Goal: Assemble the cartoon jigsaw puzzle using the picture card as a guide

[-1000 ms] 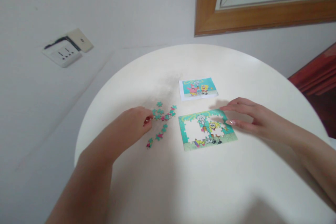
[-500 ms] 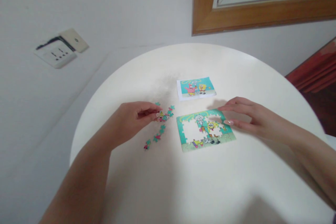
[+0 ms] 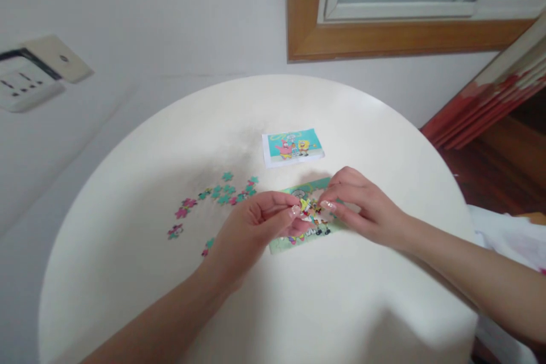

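A small cartoon jigsaw puzzle (image 3: 286,243), partly assembled, lies in the middle of a round white table (image 3: 128,273). My left hand (image 3: 256,227) hovers over the puzzle's left part, thumb and fingers pinched on a small puzzle piece. My right hand (image 3: 367,207) rests on the puzzle's right part, fingers curled and pressing down on it. Both hands hide most of the puzzle. Several loose teal and pink puzzle pieces (image 3: 222,193) are scattered to the left of it. A reference picture card (image 3: 292,147) lies just beyond the puzzle.
The table stands against a white wall with a socket plate (image 3: 25,82) at the left. A wooden window frame (image 3: 384,40) is above the far edge. Red wooden furniture (image 3: 490,108) stands at the right, and white cloth (image 3: 512,239) lies near the right edge.
My left hand has moved right from the loose pieces to the puzzle with a piece pinched. My right hand has curled in over the puzzle. The camera has turned to the right.
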A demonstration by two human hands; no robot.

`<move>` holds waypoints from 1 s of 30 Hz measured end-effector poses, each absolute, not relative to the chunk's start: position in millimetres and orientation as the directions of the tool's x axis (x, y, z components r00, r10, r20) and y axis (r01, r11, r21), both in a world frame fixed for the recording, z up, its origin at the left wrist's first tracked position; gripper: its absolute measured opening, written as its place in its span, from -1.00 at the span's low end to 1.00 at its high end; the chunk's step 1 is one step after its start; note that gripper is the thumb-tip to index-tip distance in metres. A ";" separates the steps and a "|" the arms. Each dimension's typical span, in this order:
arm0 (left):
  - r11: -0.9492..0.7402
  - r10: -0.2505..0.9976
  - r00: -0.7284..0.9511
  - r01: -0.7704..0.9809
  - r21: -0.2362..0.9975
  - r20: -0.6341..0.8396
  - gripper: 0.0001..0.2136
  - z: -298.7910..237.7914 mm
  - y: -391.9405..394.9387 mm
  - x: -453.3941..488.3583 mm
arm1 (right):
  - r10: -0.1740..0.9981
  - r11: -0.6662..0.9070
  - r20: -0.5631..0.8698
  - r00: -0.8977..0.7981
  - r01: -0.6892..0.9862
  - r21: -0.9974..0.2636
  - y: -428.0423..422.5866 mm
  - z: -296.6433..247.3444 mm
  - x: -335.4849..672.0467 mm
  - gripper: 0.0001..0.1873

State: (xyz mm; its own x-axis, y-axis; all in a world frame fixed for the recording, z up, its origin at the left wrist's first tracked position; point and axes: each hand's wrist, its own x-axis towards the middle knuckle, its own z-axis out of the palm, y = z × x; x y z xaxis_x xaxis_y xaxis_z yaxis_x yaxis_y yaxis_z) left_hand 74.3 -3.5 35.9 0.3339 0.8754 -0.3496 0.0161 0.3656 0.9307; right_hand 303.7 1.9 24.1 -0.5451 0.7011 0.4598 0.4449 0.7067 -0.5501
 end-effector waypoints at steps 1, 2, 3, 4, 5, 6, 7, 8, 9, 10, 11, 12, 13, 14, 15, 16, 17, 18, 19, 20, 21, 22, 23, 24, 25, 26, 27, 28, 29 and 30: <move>0.373 0.873 0.334 0.009 0.928 -0.354 -0.75 35.7 -4.3 76.0 | 0.709 0.698 0.453 -0.540 0.447 -0.560 1.0 23.7 302.0 -0.85; 0.376 0.872 0.334 0.009 0.927 -0.357 -0.76 35.7 -5.1 77.8 | 0.718 0.688 0.447 -0.534 0.447 -0.571 0.1 23.5 300.4 -0.86; 0.375 0.873 0.330 0.016 0.927 -0.358 -0.76 35.9 -5.9 79.5 | 0.725 0.680 0.444 -0.527 0.445 -0.583 -0.8 23.4 298.9 -0.86; 0.371 0.874 0.327 0.027 0.928 -0.359 -0.76 36.0 -6.7 81.1 | 0.731 0.673 0.442 -0.519 0.441 -0.594 -1.6 23.5 297.4 -0.85; 0.368 0.873 0.328 0.040 0.929 -0.360 -0.77 36.2 -7.4 82.6 | 0.735 0.668 0.442 -0.514 0.436 -0.604 -2.4 23.8 296.1 -0.84; 0.366 0.870 0.333 0.054 0.929 -0.362 -0.77 36.2 -8.0 83.9 | 0.738 0.664 0.445 -0.507 0.430 -0.611 -3.2 24.1 294.8 -0.84; 0.366 0.866 0.342 0.062 0.928 -0.365 -0.78 36.1 -8.4 84.9 | 0.739 0.663 0.447 -0.503 0.426 -0.616 -3.9 24.5 293.5 -0.84; 0.369 0.861 0.353 0.065 0.927 -0.367 -0.78 36.0 -8.8 85.8 | 0.739 0.663 0.450 -0.501 0.423 -0.618 -4.4 24.9 292.4 -0.84; 0.371 0.856 0.363 0.064 0.927 -0.367 -0.79 35.7 -9.0 86.4 | 0.739 0.663 0.454 -0.498 0.421 -0.619 -4.9 25.1 291.5 -0.84; 0.374 0.852 0.371 0.063 0.925 -0.369 -0.79 35.5 -9.2 86.9 | 0.739 0.664 0.456 -0.496 0.419 -0.619 -5.1 25.2 290.7 -0.84; 0.374 0.851 0.374 0.062 0.926 -0.369 -0.80 35.2 -9.4 87.3 | 0.739 0.664 0.457 -0.495 0.419 -0.619 -5.3 25.1 290.1 -0.83; 0.370 0.852 0.376 0.062 0.927 -0.365 -0.80 34.9 -9.6 87.6 | 0.739 0.664 0.458 -0.493 0.420 -0.619 -5.2 24.9 289.7 -0.83; 0.364 0.852 0.381 0.064 0.929 -0.359 -0.80 34.7 -9.9 87.9 | 0.740 0.663 0.459 -0.491 0.420 -0.620 -5.1 24.6 289.4 -0.84; 0.354 0.852 0.386 0.069 0.933 -0.353 -0.80 34.6 -10.1 88.2 | 0.742 0.661 0.461 -0.486 0.417 -0.624 -4.9 24.3 289.3 -0.84; 0.342 0.853 0.392 0.078 0.937 -0.344 -0.80 34.6 -10.3 88.3 | 0.743 0.660 0.462 -0.485 0.411 -0.629 -4.6 24.0 289.4 -0.85; 0.325 0.854 0.399 0.092 0.941 -0.334 -0.80 34.7 -10.3 88.1 | 0.743 0.658 0.461 -0.486 0.402 -0.636 -4.2 23.9 289.6 -0.85; 0.301 0.854 0.409 0.116 0.946 -0.322 -0.80 35.0 -10.1 87.4 | 0.744 0.654 0.457 -0.487 0.392 -0.647 -3.7 24.0 290.1 -0.85; 0.265 0.859 0.414 0.146 0.953 -0.302 -0.80 35.4 -9.5 86.1 | 0.746 0.648 0.450 -0.490 0.381 -0.659 -2.9 24.1 291.0 -0.85; 0.212 0.870 0.411 0.183 0.960 -0.271 -0.79 35.9 -8.5 84.1 | 0.749 0.641 0.444 -0.491 0.370 -0.672 -1.9 24.4 292.3 -0.84; 0.143 0.888 0.399 0.230 0.963 -0.228 -0.77 36.3 -7.0 81.2 | 0.756 0.632 0.439 -0.485 0.365 -0.684 -0.5 24.6 294.2 -0.84; 0.058 0.909 0.380 0.290 0.955 -0.171 -0.76 36.5 -4.9 77.4 | 0.766 0.620 0.435 -0.474 0.365 -0.695 1.4 24.8 296.6 -0.83; -0.032 0.928 0.356 0.367 0.930 -0.108 -0.74 36.4 -2.3 73.0 | 0.779 0.605 0.430 -0.456 0.371 -0.704 3.6 24.9 299.6 -0.83; -0.128 0.939 0.343 0.455 0.881 -0.040 -0.74 35.9 0.7 68.2 | 0.794 0.590 0.425 -0.436 0.383 -0.710 6.0 24.8 302.9 -0.82; -0.227 0.936 0.350 0.538 0.812 0.030 -0.75 34.8 3.9 63.2 | 0.808 0.575 0.417 -0.417 0.402 -0.712 8.6 24.7 306.4 -0.82; -0.328 0.919 0.382 0.598 0.731 0.100 -0.77 33.4 7.1 58.5 | 0.818 0.564 0.410 -0.403 0.424 -0.709 11.0 24.4 309.8 -0.81; -0.441 0.880 0.440 0.620 0.649 0.178 -0.78 31.5 10.0 54.5 | 0.824 0.558 0.402 -0.399 0.447 -0.699 13.1 24.2 312.8 -0.81; -0.522 0.841 0.489 0.627 0.578 0.230 -0.78 29.2 12.4 51.2 | 0.825 0.558 0.395 -0.405 0.469 -0.684 14.7 23.8 315.2 -0.80; -0.580 0.807 0.529 0.630 0.517 0.260 -0.78 26.8 14.2 48.9 | 0.822 0.563 0.386 -0.419 0.491 -0.664 15.7 23.4 316.9 -0.80; -0.622 0.778 0.563 0.627 0.469 0.279 -0.77 24.4 15.4 47.6 | 0.815 0.572 0.375 -0.441 0.511 -0.641 16.2 22.9 317.7 -0.80; -0.649 0.757 0.587 0.625 0.434 0.287 -0.76 21.9 15.8 47.2 | 0.807 0.583 0.363 -0.467 0.528 -0.617 16.1 22.2 317.9 -0.80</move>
State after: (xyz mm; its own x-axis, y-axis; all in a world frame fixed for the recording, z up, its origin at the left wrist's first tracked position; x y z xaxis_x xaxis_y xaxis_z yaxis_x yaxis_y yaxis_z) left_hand 47.2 15.8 21.9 0.5867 0.7574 0.2866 0.6251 -0.6486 0.4343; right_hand 317.9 16.1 22.2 -0.4667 0.8067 0.3626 0.5285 0.5831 -0.6170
